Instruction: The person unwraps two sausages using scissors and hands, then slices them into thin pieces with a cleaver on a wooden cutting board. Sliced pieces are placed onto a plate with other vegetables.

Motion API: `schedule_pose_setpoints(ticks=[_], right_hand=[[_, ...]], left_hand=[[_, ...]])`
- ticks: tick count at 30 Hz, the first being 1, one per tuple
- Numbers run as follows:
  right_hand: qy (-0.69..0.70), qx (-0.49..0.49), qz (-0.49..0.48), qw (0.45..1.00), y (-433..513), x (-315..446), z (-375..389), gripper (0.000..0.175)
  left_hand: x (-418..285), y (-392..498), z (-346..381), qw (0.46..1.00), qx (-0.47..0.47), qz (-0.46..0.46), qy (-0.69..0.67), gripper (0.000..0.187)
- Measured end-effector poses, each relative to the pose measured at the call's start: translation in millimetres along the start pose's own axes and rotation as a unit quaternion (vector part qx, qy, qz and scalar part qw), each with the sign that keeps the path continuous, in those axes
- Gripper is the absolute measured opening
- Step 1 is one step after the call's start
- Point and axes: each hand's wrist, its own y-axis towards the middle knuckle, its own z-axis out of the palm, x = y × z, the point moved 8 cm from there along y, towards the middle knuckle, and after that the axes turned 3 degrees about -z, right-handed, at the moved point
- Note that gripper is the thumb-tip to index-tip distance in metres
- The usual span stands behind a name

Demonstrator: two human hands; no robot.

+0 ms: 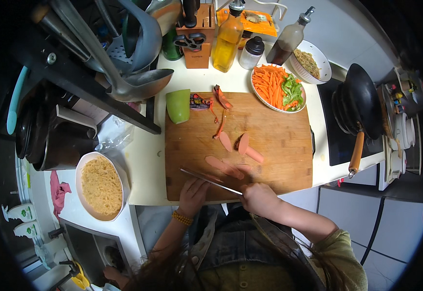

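On the wooden cutting board (pixel 280 145), my right hand (pixel 260 198) grips the handle of a kitchen knife (pixel 211 180), its blade pointing left. My left hand (pixel 193 192) is at the near side of the blade, fingertips down; whatever lies under them is hidden. Several pink sausage slices (pixel 220 165) lie just beyond the blade. Farther up are another oval slice (pixel 225 141) and a sausage stub (pixel 255 155) with a slice against it. Torn red sausage wrapper (pixel 222 98) and a green vegetable piece (pixel 178 106) lie at the board's far left.
A plate of shredded carrot (pixel 267 82) and green pepper overlaps the board's far right corner. Oil bottle (pixel 227 43), knife block (pixel 198 54) and ladle (pixel 138 85) stand beyond. Noodle bowl (pixel 102 187) is left, wok (pixel 360 102) right. Another person's hand (pixel 114 273) is by the sink.
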Motion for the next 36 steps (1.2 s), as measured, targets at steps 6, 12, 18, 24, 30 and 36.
schedule_pose_setpoints(ticks=[6, 12, 18, 24, 30, 36], right_hand=[[-0.024, 0.009, 0.006, 1.0, 7, 2, 2, 0.013], [0.037, -0.017, 0.006, 0.999, 14, -5, 3, 0.012], [0.02, 0.004, -0.015, 1.0, 1, -2, -3, 0.013], [-0.033, -0.001, -0.034, 0.999, 6, 3, -1, 0.013], [-0.074, -0.035, -0.009, 0.997, 10, 3, 25, 0.013], [-0.049, -0.134, -0.039, 0.989, -11, -15, 8, 0.011]], left_hand=[[7, -5, 2, 1.0, 0.008, -0.027, -0.001, 0.027], [7, 2, 2, 0.999, 0.008, -0.039, -0.015, 0.024], [7, 0, -2, 0.999, 0.001, -0.042, -0.016, 0.022], [12, -9, 0, 0.999, -0.016, -0.036, -0.017, 0.02], [11, -12, 2, 0.999, -0.005, -0.033, 0.003, 0.018], [21, -2, 5, 0.991, 0.036, -0.126, -0.027, 0.02]])
